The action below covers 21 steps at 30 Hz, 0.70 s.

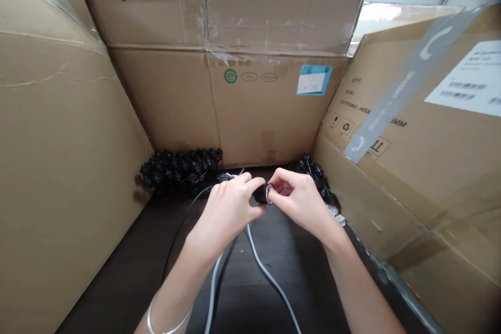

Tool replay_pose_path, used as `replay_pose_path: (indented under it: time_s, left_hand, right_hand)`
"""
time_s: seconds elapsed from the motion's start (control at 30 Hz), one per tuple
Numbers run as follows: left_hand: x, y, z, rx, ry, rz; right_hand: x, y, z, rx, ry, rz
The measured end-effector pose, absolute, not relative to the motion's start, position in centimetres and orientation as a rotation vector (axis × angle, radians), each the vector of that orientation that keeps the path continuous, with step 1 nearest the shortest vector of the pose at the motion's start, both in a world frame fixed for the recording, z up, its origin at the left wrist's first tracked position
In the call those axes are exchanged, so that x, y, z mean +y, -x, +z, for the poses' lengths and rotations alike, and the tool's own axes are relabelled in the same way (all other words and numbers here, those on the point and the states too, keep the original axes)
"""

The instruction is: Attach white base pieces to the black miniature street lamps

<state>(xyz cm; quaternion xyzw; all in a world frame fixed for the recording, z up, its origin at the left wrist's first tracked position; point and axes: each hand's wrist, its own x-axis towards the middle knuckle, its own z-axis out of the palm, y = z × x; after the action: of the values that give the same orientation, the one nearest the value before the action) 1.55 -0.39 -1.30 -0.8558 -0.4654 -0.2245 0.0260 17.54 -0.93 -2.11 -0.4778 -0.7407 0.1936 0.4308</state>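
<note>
My left hand (230,209) and my right hand (299,203) meet above the dark tabletop, holding a small black cylindrical fitting (260,195) between them. A thin silver ring (269,194) shows at its right end, pinched by my right thumb and fingers. My left fingers wrap the black body and hide most of it. A pale grey cable (263,263) loops down from under my hands, and a thin black cable (178,235) curves away to the left. What the fitting connects to is hidden.
Cardboard cartons wall off the left, back and right of the dark table. Heaps of small black plastic parts (180,168) lie against the back carton, with another heap (313,177) near my right hand. A silver bangle (156,321) circles my left wrist.
</note>
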Motion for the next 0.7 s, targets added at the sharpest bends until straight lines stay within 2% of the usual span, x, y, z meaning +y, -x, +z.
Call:
replay_pose_path:
  time_s: [0.17,0.4,0.7]
  left_hand:
    - [-0.5,-1.1,-1.0,-1.406,2.624,-0.696]
    - [0.0,0.1,0.0,-1.357,2.701,-0.943]
    - [0.1,-0.2,-0.5,-1.301,2.896,-1.128]
  right_hand:
    - [-1.3,-18.6,-1.7,-1.759,1.206,0.508]
    - [-1.9,-19.9,-0.2,-1.566,1.106,0.695]
    - [-3.3,-19.1,0.4,-1.565,1.016,0.614]
